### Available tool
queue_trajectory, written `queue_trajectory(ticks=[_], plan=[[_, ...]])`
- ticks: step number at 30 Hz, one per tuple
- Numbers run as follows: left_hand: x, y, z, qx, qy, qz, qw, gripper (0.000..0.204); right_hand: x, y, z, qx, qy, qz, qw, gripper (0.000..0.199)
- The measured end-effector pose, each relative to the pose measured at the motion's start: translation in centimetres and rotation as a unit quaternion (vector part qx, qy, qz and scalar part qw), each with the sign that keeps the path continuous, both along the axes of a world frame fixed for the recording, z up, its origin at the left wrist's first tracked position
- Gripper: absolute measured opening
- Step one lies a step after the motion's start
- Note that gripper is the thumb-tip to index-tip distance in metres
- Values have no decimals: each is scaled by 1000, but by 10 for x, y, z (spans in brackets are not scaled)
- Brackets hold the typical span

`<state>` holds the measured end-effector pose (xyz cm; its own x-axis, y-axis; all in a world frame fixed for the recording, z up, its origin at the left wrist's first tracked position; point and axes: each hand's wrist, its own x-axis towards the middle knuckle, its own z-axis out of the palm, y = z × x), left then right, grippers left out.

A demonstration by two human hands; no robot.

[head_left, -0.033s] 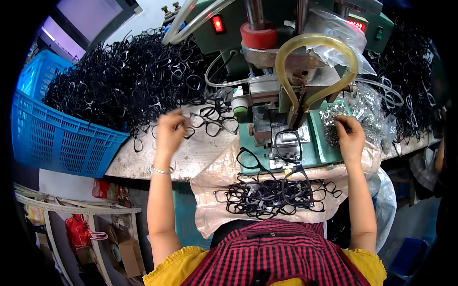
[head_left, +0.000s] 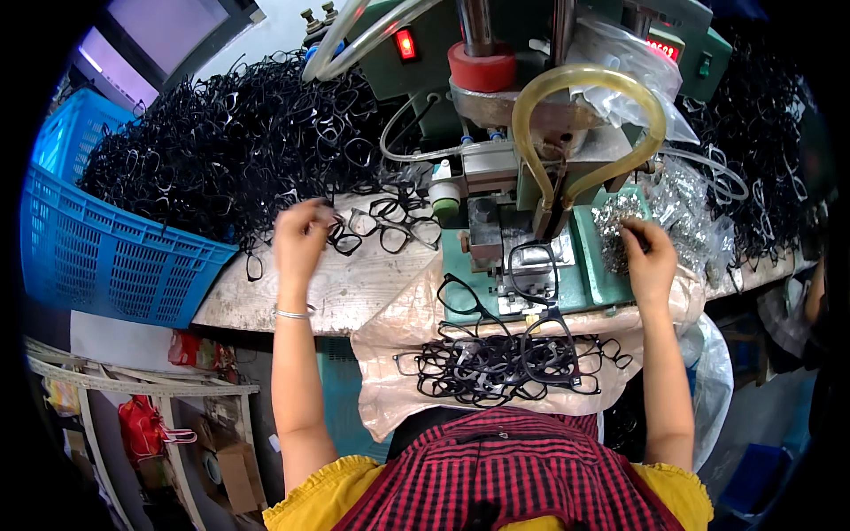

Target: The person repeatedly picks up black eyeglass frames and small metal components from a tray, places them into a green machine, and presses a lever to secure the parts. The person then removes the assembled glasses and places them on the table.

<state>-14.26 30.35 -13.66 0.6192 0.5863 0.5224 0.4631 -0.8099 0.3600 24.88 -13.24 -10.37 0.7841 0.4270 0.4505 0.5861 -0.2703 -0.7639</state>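
Note:
My left hand (head_left: 301,237), its fingers curled and smeared by motion, hovers over the bench beside loose black eyeglass frames (head_left: 394,237); whether it holds anything is unclear. On the other side, my right hand (head_left: 651,255) is closed in a pinch at the edge of a heap of small shiny metal parts (head_left: 613,228). Whatever lies between those fingertips is too small to make out. Between my hands, one black eyeglass frame (head_left: 558,311) leans upright at the front of a green press (head_left: 580,257), and another frame (head_left: 469,292) lies beside it. Below them, several tangled frames (head_left: 496,367) rest on a beige cloth (head_left: 381,380).
A large mound of black frames (head_left: 239,142) spills from a blue crate (head_left: 115,257) at the left. More frames (head_left: 770,177) are piled at the far right. A looped yellowish hose (head_left: 655,97) hangs from the press. Clear plastic bags (head_left: 686,199) lie behind the metal parts.
My left hand has shifted slightly to the left, apart from the loose frames. My right hand stays at the metal parts.

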Motion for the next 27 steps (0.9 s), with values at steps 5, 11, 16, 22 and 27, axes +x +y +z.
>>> queue_trajectory(ticks=[5,11,16,22,27], plan=[[-11,-21,12,-155,-285,243,914,35,-29,-44,-5,2,9,-64,998,14],[34,-21,-33,-166,-141,229,949,44,-61,15,69,75,-36,144,986,15],[83,-35,49,-5,113,208,972,41,-79,60,69,171,120,155,965,29],[107,-196,135,-375,-399,-247,800,21,-87,61,58,244,214,197,925,47],[151,-237,191,-104,-342,-258,897,18,-101,62,78,279,321,234,874,49]])
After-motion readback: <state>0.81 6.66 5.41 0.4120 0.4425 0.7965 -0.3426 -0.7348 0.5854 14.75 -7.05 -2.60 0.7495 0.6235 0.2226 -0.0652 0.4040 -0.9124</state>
